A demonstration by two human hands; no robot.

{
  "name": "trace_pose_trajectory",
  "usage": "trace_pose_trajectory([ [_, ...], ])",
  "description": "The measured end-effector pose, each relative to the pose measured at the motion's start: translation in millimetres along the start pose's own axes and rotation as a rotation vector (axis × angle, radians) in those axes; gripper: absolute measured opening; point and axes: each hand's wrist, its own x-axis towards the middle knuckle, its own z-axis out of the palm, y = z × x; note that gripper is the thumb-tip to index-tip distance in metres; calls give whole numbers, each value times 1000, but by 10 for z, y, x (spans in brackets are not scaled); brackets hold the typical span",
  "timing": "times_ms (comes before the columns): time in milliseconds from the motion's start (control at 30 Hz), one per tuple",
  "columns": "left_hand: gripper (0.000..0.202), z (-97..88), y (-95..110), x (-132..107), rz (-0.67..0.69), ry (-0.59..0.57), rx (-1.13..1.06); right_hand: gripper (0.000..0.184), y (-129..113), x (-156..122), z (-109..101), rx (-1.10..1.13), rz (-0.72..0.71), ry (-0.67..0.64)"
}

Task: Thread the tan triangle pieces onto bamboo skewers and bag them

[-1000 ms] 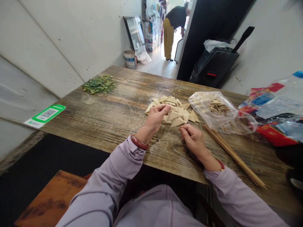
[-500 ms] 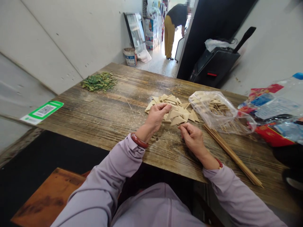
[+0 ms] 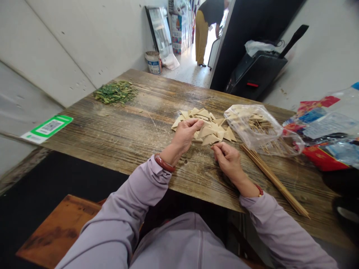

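A heap of tan triangular tofu pieces (image 3: 213, 125) lies on the worn wooden table (image 3: 126, 130). My left hand (image 3: 186, 132) rests on the near left side of the heap, fingers curled on a piece. My right hand (image 3: 228, 158) sits just in front of the heap, fingers pinched around a thin bamboo skewer whose tip shows near the thumb. A bundle of bamboo skewers (image 3: 273, 179) lies on the table to the right of that hand.
A clear plastic bag (image 3: 259, 127) with tofu pieces and skewers sits right of the heap. Colourful packets (image 3: 322, 130) lie at the far right. Chopped greens (image 3: 114, 92) are at the table's far left. A black bin (image 3: 252, 76) and a person (image 3: 206, 30) stand beyond.
Both hands stay in the same place at the heap; the view has only shifted slightly downward.
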Motion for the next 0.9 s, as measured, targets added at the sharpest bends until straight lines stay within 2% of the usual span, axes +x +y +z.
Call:
trace_pose_trajectory([
  [633, 36, -7, -13, 3, -25, 2, -2, 27, -45, 13, -7, 9, 28, -16],
  [900, 40, -17, 33, 17, -51, -27, -49, 24, -55, 26, -8, 85, 52, -19],
])
